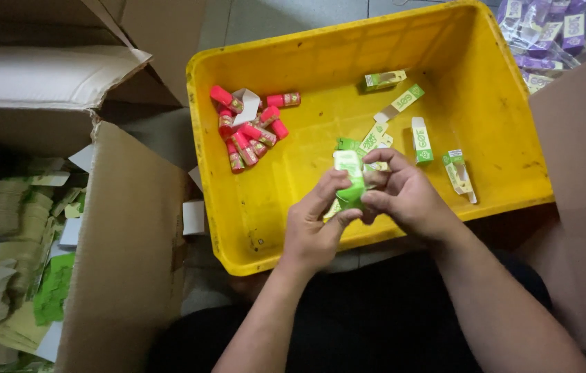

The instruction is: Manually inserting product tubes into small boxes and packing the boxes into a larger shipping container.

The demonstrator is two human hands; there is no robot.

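Note:
Both of my hands meet over the near part of a yellow plastic bin (238, 228). My left hand (317, 221) grips a small green and white carton (350, 176) from the left and below. My right hand (403, 197) pinches the same carton from the right, fingertips at its side. Inside the bin, a heap of several red tubes (248, 131) lies at the left. Several more green and white cartons (421, 138) are scattered at the right, some with open flaps.
An open cardboard box (124, 255) at the left holds stacks of flat green and white carton blanks (13, 214). Purple packets (555, 31) are piled at the top right. A brown cardboard sheet (583, 179) stands at the right. My dark-clothed lap is below the bin.

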